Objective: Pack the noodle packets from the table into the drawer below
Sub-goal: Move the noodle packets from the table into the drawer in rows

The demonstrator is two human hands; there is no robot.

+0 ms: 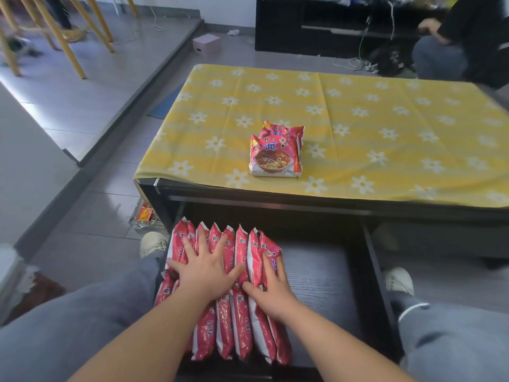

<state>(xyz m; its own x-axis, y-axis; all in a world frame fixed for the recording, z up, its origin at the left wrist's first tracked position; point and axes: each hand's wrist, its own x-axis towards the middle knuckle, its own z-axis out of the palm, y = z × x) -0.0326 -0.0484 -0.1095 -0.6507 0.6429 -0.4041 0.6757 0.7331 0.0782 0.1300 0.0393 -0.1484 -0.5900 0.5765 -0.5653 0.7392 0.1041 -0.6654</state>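
Several red noodle packets (242,321) stand on edge in a row in the left half of the open dark drawer (325,274). My left hand (205,267) lies flat with fingers spread on top of the row's left packets. My right hand (271,289) presses against the rightmost packet, fingers curled over its edge. A small stack of red noodle packets (275,153) lies on the table with the yellow flowered cloth (385,119), near its front edge.
The drawer's right half shows bare grey bottom. My knees flank the drawer, shoes on the floor. A glass tray (143,217) sits on the floor left of the table. A seated person (446,48) is at the far right, with a pink box (206,44) behind the table.
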